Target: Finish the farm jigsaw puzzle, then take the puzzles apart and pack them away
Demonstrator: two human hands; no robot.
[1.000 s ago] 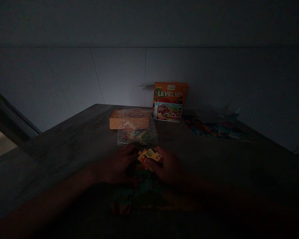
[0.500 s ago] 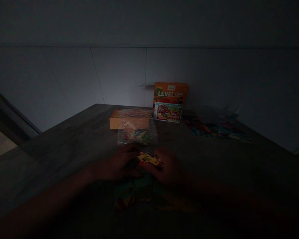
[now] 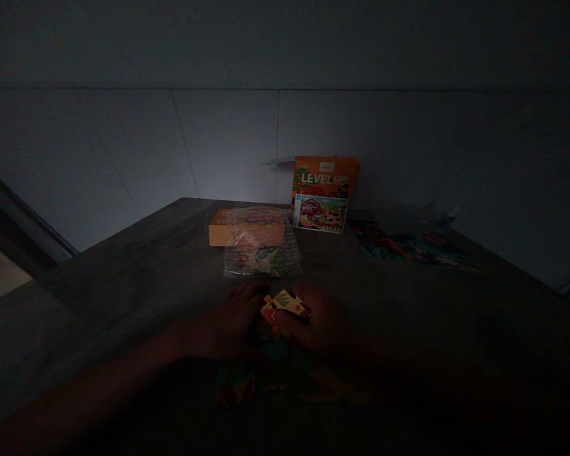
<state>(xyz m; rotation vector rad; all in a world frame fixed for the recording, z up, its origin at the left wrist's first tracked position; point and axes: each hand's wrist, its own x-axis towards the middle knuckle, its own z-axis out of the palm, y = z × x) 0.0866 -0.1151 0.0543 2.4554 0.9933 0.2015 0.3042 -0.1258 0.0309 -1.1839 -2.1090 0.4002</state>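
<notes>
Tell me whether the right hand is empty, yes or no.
No, the right hand holds at least one yellow puzzle piece, its thumb lying over the near side.

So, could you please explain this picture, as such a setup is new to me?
No machine here: these are a person's bare hands, seen from a head-worn camera looking forward and down. The right hand holds a yellow puzzle piece; the left hand is close beside it. Dim puzzle pieces lie below them on the table. Farther back are a clear bag, an orange box, an upright LEVEL UP! box with a picture card before it, and, to the right, a colourful sheet.
</notes>
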